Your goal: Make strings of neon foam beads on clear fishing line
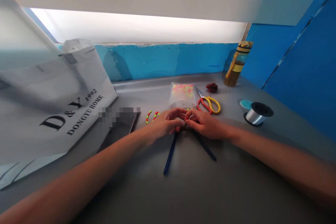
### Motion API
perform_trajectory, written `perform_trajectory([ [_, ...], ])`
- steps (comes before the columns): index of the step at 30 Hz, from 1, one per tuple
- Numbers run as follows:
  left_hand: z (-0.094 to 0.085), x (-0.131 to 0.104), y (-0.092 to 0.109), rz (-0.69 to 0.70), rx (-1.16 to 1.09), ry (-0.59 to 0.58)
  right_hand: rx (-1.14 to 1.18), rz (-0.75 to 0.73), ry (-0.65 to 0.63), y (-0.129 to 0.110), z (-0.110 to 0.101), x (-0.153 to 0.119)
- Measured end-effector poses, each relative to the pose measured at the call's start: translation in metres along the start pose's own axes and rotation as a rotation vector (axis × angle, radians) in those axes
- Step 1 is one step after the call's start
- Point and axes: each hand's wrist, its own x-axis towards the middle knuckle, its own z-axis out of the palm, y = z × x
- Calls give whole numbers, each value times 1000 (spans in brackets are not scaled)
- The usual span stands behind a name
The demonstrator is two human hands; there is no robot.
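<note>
My left hand [170, 121] and my right hand [203, 122] meet at the middle of the grey table, fingertips pinched close together. What they pinch is too small to make out. A string of red and yellow-green beads [148, 116] lies beside my left hand and runs partly behind it. Below the hands, the dark blue handles of a tool [170, 154] spread apart on the table; its head is hidden under my fingers. Just beyond the hands is a clear bag of coloured beads [183, 92]. Scissors with red and yellow handles [215, 105] lie beyond my right hand.
At the left stands a large white bag [86, 112], with a dark flat object [120, 134] beside it. A spool of clear line [257, 114], a teal disc [246, 104], dark red thread [211, 87] and a bottle [236, 68] are at the right. The grey table [189, 192] meets a blue wall.
</note>
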Motion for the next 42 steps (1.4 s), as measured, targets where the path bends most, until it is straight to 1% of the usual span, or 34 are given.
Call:
perform_trajectory([
  [6, 2, 2, -3, 9, -68, -19, 82, 14, -15, -1, 1, 1],
  [12, -1, 5, -8, 16, -71, -25, 114, 40, -6, 0, 2, 2],
  [19, -1, 4, -6, 26, -38, -65, 37, 43, 16, 3, 3, 2],
  [26, 1, 2, -1, -11, -15, -58, 5, 82, 24, -6, 1, 1],
  [34, 3, -1, 4, -27, 9, -38, -39, 42, 40, -4, 2, 2],
  [38, 3, 0, 3, -29, 13, -26, -56, 32, 48, -4, 2, 3],
  [42, 1, 3, -2, -22, 12, -40, -83, 35, 60, -5, 3, 3],
])
